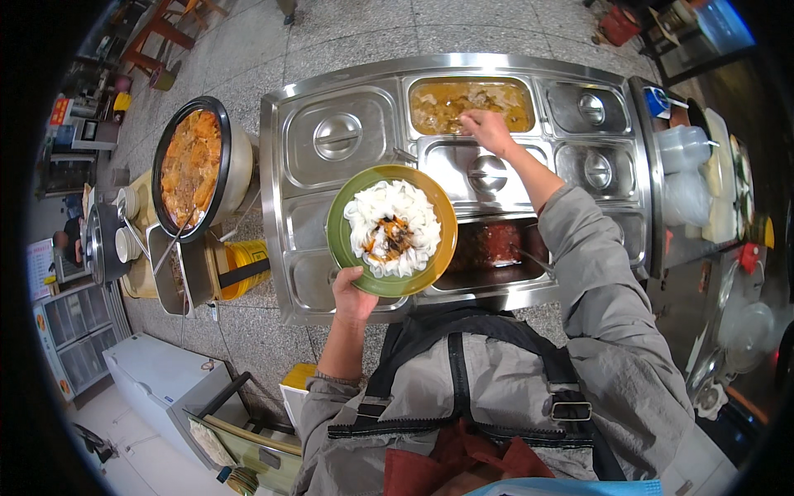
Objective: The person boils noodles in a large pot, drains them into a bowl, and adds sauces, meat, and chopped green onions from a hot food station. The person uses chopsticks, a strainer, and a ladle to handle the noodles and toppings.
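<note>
My left hand grips the near-left rim of a round green and orange plate, thumb on top. Folded white noodles form a ring on it, with dark brown sauce in the middle. The plate is above the left part of a stainless steel food counter. My right hand reaches over a steel pan of yellowish-brown broth at the counter's far side. Its fingers are bent together; whether they hold a thin handle I cannot tell.
Lidded steel pans, including one at far left, surround the broth. A nearer pan holds dark red sauce and a utensil. Left stands a black-rimmed pot of orange-brown food. Clear plastic containers sit right; a white chest freezer is lower left.
</note>
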### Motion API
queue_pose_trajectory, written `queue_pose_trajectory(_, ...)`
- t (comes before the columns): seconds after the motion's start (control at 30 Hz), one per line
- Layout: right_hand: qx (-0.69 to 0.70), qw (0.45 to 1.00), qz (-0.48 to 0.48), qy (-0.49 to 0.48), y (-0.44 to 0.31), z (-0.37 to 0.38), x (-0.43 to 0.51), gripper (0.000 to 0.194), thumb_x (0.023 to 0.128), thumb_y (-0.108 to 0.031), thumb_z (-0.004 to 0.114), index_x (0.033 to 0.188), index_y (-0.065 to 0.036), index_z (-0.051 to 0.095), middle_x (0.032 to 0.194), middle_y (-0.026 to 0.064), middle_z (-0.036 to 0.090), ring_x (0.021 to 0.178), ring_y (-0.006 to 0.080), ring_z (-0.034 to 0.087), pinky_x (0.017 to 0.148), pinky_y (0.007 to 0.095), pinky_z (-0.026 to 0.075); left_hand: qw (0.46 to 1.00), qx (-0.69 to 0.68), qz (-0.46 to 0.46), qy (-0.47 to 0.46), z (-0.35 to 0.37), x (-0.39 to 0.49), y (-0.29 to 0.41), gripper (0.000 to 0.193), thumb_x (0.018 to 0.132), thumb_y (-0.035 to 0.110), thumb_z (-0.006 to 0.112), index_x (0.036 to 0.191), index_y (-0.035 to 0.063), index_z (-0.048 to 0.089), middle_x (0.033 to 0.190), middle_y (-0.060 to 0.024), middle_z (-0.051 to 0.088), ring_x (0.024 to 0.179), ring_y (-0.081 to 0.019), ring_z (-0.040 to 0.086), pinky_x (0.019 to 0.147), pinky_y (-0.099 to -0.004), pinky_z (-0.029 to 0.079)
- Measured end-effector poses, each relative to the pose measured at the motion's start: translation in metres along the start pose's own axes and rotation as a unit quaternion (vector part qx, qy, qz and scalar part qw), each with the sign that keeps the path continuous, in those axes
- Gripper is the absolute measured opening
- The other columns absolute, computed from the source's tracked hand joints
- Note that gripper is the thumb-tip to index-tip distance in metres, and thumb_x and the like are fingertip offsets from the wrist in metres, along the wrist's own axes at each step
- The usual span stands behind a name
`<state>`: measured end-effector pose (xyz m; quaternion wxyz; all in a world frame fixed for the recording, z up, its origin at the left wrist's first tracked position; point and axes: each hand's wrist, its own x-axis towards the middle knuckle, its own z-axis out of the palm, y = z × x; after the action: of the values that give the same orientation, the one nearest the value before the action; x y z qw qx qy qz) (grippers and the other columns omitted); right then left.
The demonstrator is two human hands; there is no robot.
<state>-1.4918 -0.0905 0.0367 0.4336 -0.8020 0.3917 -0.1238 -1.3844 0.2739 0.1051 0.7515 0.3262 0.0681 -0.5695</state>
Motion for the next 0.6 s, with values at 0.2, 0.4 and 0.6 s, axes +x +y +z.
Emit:
queue_pose_trajectory(0.2, 0.353, 0.921, 0.155, 0.048, 0.005, -0.021, 0.011, 0.031, 0.088, -0.011, 0.051, 0.105, 0.014, 0.051, 0.095, 0.0175, 0.059, 0.076, 0.0246, 0.066, 0.069, 0.0247, 0.054, 1.0, 0.005, 0.004, 0.009, 0.0, 0.004, 0.003, 0.07, 0.067, 0.015, 0.054, 0.132, -0.0005, 0.033, 0.133, -0.0153, 0.04, 0.123, -0.0309, 0.039, 0.105, -0.0436, 0.029)
queue_pose_trajectory(0.4, 0.438, 0.879, 0.181, 0.051, 0.017, -0.041, 0.004, 0.024, 0.09, -0.007, 0.044, 0.101, 0.013, 0.052, 0.094, 0.0192, 0.057, 0.079, 0.0242, 0.064, 0.073, 0.0267, 0.054, 1.0, 0.009, 0.004, 0.003, 0.0, 0.013, 0.006, 0.071, 0.067, 0.016, 0.053, 0.132, -0.0005, 0.032, 0.134, -0.0157, 0.039, 0.123, -0.0315, 0.039, 0.105, -0.0447, 0.028)
queue_pose_trajectory(0.6, 0.425, 0.892, 0.148, 0.049, 0.021, -0.042, -0.008, 0.027, 0.091, -0.011, 0.046, 0.105, 0.011, 0.053, 0.096, 0.0182, 0.059, 0.082, 0.023, 0.064, 0.076, 0.0267, 0.053, 1.0, 0.02, -0.004, 0.007, 0.001, 0.017, 0.006, 0.07, 0.067, 0.017, 0.053, 0.132, -0.001, 0.032, 0.133, -0.0158, 0.04, 0.123, -0.0315, 0.039, 0.105, -0.0443, 0.029)
